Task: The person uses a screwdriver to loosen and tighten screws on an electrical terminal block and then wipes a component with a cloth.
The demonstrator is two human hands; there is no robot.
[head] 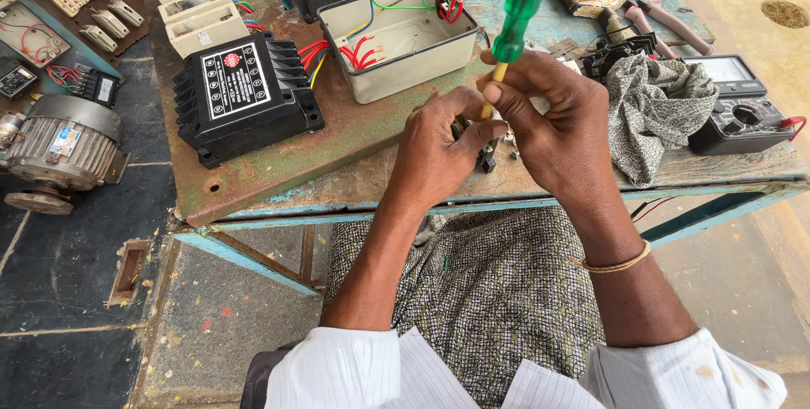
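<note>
The right hand [553,126] was closed around a green-handled screwdriver [521,8], its tip pointing down into a small black part [487,156] that the left hand [439,152] pinched at the front edge of the worn workbench [278,160], near an open grey box [401,34] and a patterned cloth [654,110]

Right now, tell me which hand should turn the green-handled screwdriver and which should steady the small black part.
Right. The right hand already grips the green-handled screwdriver upright by its shaft, tip down between both hands. The left hand pinches the small black part at the table edge, so it seems better placed to steady.
</note>
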